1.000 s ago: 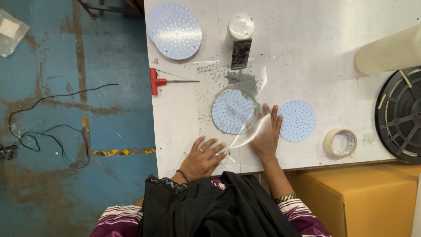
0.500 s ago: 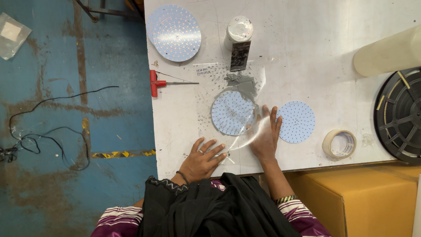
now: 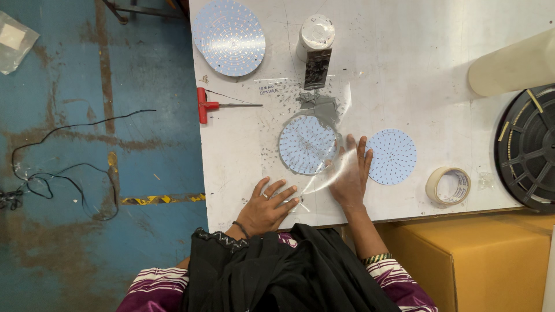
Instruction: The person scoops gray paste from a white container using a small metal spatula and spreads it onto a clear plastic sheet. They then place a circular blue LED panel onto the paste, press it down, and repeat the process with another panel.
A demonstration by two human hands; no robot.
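A round pale-blue dotted disc lies on the white table, under a clear plastic sheet. My left hand lies flat near the table's front edge, fingers spread, pressing the sheet's near corner. My right hand rests flat on the sheet just right of that disc, fingers spread. A second dotted disc sits right of my right hand. A grey smear of paste lies above the first disc.
A larger dotted disc lies at the back left. A white jar with a dark scraper, a red-handled tool, a tape roll, a cream roll and a black reel stand around. A cardboard box sits below.
Both hands stay flat in nearly the same places. The view has shifted slightly; nothing was picked up or let go.
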